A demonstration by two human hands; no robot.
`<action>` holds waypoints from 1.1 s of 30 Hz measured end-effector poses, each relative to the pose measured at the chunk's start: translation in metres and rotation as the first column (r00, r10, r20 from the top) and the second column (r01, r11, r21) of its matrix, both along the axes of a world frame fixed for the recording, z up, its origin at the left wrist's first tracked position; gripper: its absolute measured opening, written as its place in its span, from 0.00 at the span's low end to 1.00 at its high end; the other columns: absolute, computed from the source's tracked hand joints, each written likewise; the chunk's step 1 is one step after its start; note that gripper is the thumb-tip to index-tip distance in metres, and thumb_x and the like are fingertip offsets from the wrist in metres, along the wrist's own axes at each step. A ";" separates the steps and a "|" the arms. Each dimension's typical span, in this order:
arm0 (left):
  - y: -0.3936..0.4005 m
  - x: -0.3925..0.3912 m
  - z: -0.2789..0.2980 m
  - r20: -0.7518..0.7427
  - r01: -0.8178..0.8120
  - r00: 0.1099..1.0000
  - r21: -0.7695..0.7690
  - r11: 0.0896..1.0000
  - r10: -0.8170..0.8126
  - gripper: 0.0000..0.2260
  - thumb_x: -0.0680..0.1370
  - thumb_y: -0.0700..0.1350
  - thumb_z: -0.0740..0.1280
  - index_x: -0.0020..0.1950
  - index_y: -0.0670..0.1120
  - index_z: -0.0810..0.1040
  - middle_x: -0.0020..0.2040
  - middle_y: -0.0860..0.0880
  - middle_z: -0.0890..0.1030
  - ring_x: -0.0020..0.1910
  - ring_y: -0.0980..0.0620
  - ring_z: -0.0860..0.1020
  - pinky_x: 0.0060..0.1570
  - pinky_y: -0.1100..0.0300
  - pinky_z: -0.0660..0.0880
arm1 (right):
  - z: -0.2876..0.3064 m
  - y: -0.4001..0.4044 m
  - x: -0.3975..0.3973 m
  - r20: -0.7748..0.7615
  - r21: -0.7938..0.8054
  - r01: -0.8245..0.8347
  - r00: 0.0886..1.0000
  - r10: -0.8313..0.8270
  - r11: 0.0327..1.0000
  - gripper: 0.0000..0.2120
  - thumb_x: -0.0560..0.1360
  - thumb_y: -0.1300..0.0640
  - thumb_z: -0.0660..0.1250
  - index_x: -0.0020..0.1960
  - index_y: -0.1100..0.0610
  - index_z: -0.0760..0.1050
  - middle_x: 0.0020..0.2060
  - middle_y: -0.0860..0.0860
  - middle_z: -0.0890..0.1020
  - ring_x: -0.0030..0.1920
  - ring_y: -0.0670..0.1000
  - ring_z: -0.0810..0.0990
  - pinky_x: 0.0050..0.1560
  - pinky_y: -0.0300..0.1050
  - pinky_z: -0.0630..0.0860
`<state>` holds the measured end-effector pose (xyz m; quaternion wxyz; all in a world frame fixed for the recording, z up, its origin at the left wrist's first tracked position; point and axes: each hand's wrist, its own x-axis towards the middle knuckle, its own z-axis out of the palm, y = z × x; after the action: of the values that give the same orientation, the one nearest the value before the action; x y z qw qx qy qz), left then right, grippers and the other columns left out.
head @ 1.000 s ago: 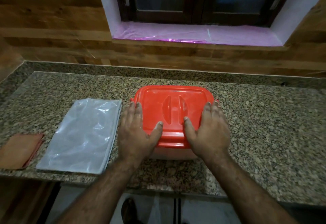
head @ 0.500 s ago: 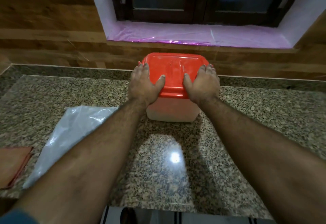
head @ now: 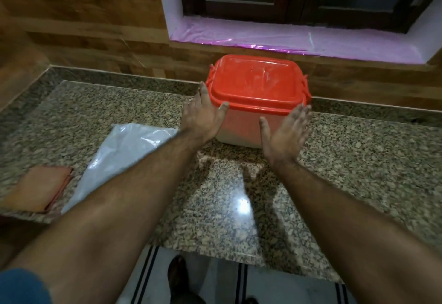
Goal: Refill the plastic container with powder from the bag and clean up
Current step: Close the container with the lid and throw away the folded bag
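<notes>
Plastic container (head: 241,126) sits at the back edge of the bench (head: 358,160), up against the raised granite strip under the wooden wall, roughly mid-width. Red lid (head: 256,81) is on and seated all round; side clips show at its left and right ends. Body is translucent white; contents can't be made out through the wall from here.

Head view, hands:
- left hand (head: 203,117) is at the container's front-left corner, fingers spread flat, holding nothing. Thumb tip overlaps the lid's front rim, fingers run up beside the left end of the lid; can't tell if there is real contact or a small gap
- right hand (head: 287,134) is in front of the container's front-right corner, palm turned inward, fingers extended and apart, empty. It overlaps the body in the picture but looks just clear of it; contact not certain
- container lies between the two hands, slightly beyond them
- both forearms reach in from the front edge

Other items:
- bag (head: 119,157) lies flat on the left part of the bench, near the front edge, partly hidden under the left forearm; looks collapsed
- cloth (head: 40,189), orange-brown and folded, lies just left of the bag at the front-left edge

Pink film covers the window sill (head: 287,38) above the wall
</notes>
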<state>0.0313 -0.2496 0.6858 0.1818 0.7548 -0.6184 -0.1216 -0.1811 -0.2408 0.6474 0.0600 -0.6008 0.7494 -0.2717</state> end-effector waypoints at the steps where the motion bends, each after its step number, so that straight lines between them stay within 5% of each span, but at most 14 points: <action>1: 0.020 0.005 -0.008 -0.007 0.008 1.000 0.000 1.000 -0.008 0.42 0.86 0.70 0.50 0.89 0.44 0.40 0.89 0.42 0.54 0.86 0.40 0.59 0.85 0.39 0.53 | -0.011 0.012 0.004 0.035 0.020 -0.017 0.999 0.016 1.000 0.52 0.80 0.28 0.56 0.85 0.63 0.39 0.85 0.62 0.45 0.85 0.60 0.46 0.84 0.63 0.45; 4: 0.081 0.025 -0.039 -0.066 0.002 0.998 0.034 0.999 0.000 0.37 0.88 0.63 0.54 0.89 0.45 0.46 0.86 0.39 0.63 0.82 0.37 0.66 0.80 0.41 0.64 | -0.041 0.043 0.019 0.098 0.102 -0.131 0.988 0.121 0.986 0.46 0.81 0.35 0.61 0.85 0.65 0.48 0.83 0.64 0.59 0.83 0.62 0.58 0.82 0.62 0.56; 7: 0.134 0.051 -0.068 -0.057 -0.079 0.995 0.114 0.990 0.085 0.36 0.88 0.61 0.56 0.89 0.43 0.51 0.82 0.39 0.70 0.78 0.35 0.72 0.75 0.43 0.70 | -0.071 0.059 0.043 0.134 0.225 -0.277 0.958 0.252 0.934 0.37 0.81 0.39 0.63 0.80 0.63 0.63 0.71 0.63 0.77 0.71 0.65 0.76 0.70 0.61 0.74; 13: 0.199 0.135 -0.097 -0.042 -0.219 0.972 0.187 0.958 0.231 0.32 0.87 0.58 0.61 0.86 0.41 0.62 0.82 0.39 0.71 0.79 0.37 0.71 0.78 0.46 0.67 | -0.093 0.090 0.123 0.160 0.471 -0.514 0.849 0.503 0.717 0.21 0.79 0.39 0.66 0.60 0.55 0.76 0.53 0.58 0.84 0.57 0.62 0.82 0.54 0.52 0.77; 17: 0.189 0.210 -0.093 -0.063 -0.264 0.958 0.181 0.947 0.279 0.31 0.87 0.55 0.65 0.85 0.39 0.64 0.82 0.38 0.70 0.81 0.38 0.68 0.80 0.48 0.64 | -0.107 0.086 0.182 0.342 0.536 -0.547 0.837 0.427 0.643 0.18 0.75 0.40 0.71 0.51 0.55 0.77 0.47 0.55 0.86 0.51 0.59 0.84 0.53 0.52 0.81; 22: 0.151 0.299 -0.099 -0.103 -0.320 0.925 0.305 0.897 0.365 0.32 0.82 0.57 0.67 0.81 0.41 0.69 0.76 0.39 0.76 0.75 0.36 0.74 0.76 0.47 0.70 | -0.113 0.071 0.245 0.417 0.553 -0.428 0.885 0.208 0.715 0.19 0.75 0.43 0.75 0.50 0.60 0.79 0.47 0.60 0.85 0.51 0.61 0.84 0.50 0.51 0.79; 26: 0.129 0.351 -0.123 -0.199 -0.290 0.898 0.401 0.869 0.392 0.28 0.76 0.60 0.68 0.71 0.47 0.78 0.65 0.44 0.84 0.64 0.39 0.82 0.66 0.47 0.79 | -0.114 0.059 0.280 0.412 0.581 -0.333 0.907 0.085 0.743 0.24 0.70 0.42 0.78 0.55 0.59 0.80 0.49 0.57 0.85 0.50 0.60 0.84 0.47 0.47 0.77; 29: 0.116 0.369 -0.128 -0.294 -0.265 0.864 0.423 0.866 0.408 0.23 0.73 0.59 0.68 0.63 0.48 0.82 0.57 0.46 0.87 0.56 0.42 0.85 0.60 0.50 0.81 | -0.119 0.052 0.299 0.378 0.614 -0.272 0.925 0.026 0.741 0.31 0.57 0.40 0.79 0.53 0.57 0.81 0.46 0.55 0.86 0.45 0.57 0.86 0.42 0.49 0.84; 33: 0.107 0.376 -0.135 -0.352 -0.203 0.859 0.432 0.879 0.371 0.12 0.73 0.45 0.72 0.55 0.47 0.86 0.51 0.47 0.88 0.50 0.44 0.86 0.52 0.54 0.82 | -0.128 0.046 0.314 0.323 0.655 -0.230 0.946 0.007 0.720 0.23 0.58 0.54 0.80 0.51 0.58 0.81 0.46 0.56 0.86 0.43 0.57 0.87 0.42 0.53 0.87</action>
<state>0.4078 -0.1430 0.5510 0.1786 0.8156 -0.4065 -0.3710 0.1328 -0.1945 0.5191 0.4069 -0.5352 0.7379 -0.0589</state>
